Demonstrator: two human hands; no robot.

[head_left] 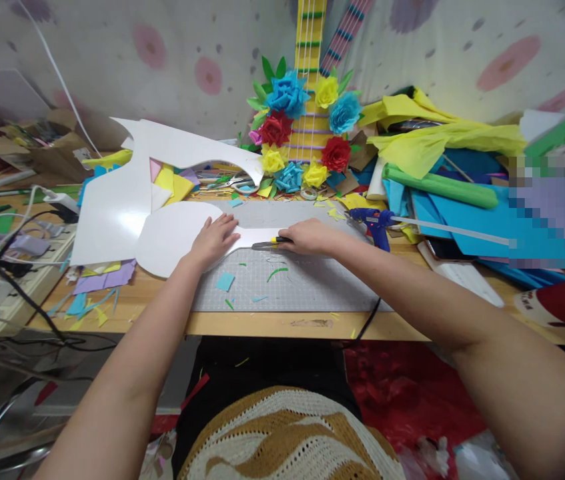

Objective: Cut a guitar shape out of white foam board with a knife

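A white guitar-shaped board (172,233) lies partly on a grey cutting mat (312,287), its wide body to the left and its narrow neck to the right. My left hand (215,238) is pressed flat on the body near the neck, fingers spread. Around a craft knife (276,240) with a black and yellow handle, my right hand (307,237) is closed. The knife's blade points left along the near edge of the neck. My right fingers hide most of the handle and the neck's far end.
Behind the mat stands a yellow paper guitar (309,133) ringed with paper flowers. A blue glue gun (375,223) lies right of my hand, near blue sheets (482,233). White offcut board (107,207) leans left, scissors (242,185) lie behind, and a power strip (22,287) with cables sits left.
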